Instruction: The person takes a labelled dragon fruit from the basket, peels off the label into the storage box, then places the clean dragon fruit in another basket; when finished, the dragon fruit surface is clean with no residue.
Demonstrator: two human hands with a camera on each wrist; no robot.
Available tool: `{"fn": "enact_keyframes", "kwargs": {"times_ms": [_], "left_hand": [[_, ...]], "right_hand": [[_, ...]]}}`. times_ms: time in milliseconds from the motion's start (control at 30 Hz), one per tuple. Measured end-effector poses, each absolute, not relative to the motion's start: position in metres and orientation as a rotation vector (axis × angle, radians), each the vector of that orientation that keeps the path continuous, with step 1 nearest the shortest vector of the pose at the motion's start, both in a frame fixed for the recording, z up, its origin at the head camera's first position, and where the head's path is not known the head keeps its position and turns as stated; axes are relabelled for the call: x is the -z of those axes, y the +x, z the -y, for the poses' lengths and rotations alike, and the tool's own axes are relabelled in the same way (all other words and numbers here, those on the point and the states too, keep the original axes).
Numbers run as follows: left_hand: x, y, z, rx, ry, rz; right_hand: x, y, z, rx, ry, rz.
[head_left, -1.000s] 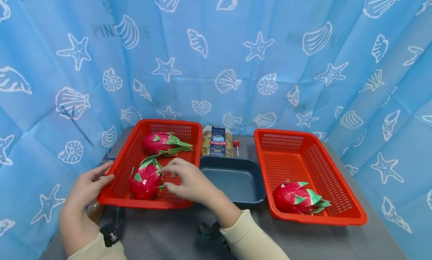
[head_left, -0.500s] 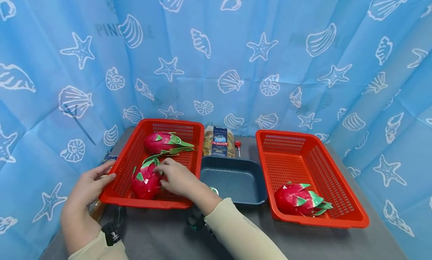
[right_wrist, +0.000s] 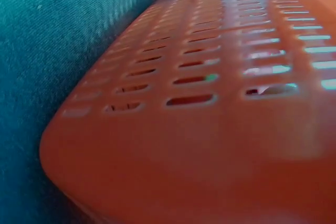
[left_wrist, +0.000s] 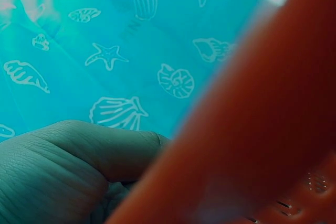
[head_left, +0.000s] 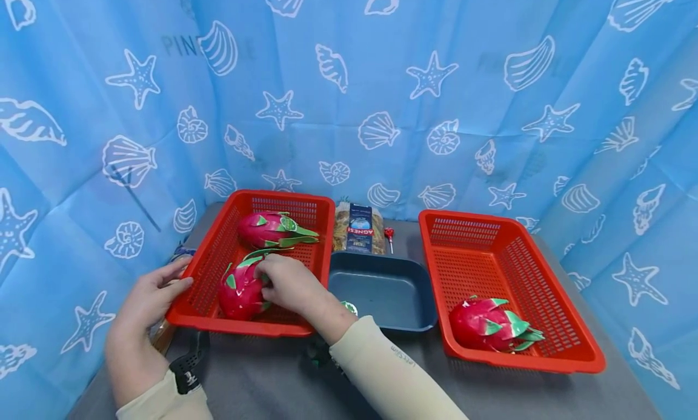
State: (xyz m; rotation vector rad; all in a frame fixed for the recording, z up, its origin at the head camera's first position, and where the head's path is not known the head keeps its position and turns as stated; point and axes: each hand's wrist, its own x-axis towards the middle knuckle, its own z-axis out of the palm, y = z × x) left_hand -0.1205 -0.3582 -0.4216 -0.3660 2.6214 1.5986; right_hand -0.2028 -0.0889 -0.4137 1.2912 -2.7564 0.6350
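In the head view, a red plastic basket [head_left: 275,329] stands at the left with two pink dragon fruits in it. My right hand [head_left: 289,283] reaches over the basket's near right corner, its curled fingers gripping the right side of the nearer dragon fruit [head_left: 239,296]. Its fingertips are partly hidden. Behind that fruit lies the other dragon fruit [head_left: 267,229], with a green sticker. My left hand [head_left: 144,305] holds the basket's left rim; in the left wrist view its thumb [left_wrist: 121,156] meets the rim. The right wrist view shows only the slotted basket wall [right_wrist: 184,145] up close.
A second red basket [head_left: 545,364] at the right holds one dragon fruit [head_left: 488,324]. Between the baskets sits a dark blue tray [head_left: 382,296], with a pasta bag [head_left: 358,228] and a red lollipop [head_left: 389,233] behind it. A blue shell-print curtain [head_left: 349,93] surrounds the grey table [head_left: 251,371].
My right hand has moved onto the nearer dragon fruit and its fingers have closed on it. The left hand stays at the basket rim. The whole head view has shifted slightly.
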Motion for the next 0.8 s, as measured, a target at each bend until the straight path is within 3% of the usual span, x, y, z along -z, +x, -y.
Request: {"fn": "enact_keyframes", "kwargs": {"times_ms": [533, 800], "left_hand": [[0.422, -0.121, 0.358, -1.625, -0.371, -2.6], [0.423, -0.121, 0.358, -1.644, -0.376, -2.582]], "right_hand": [[0.41, -0.196, 0.087, -0.56, 1.332, 2.671], [0.38, -0.191, 0.072, -0.682, 1.312, 2.607]]}}
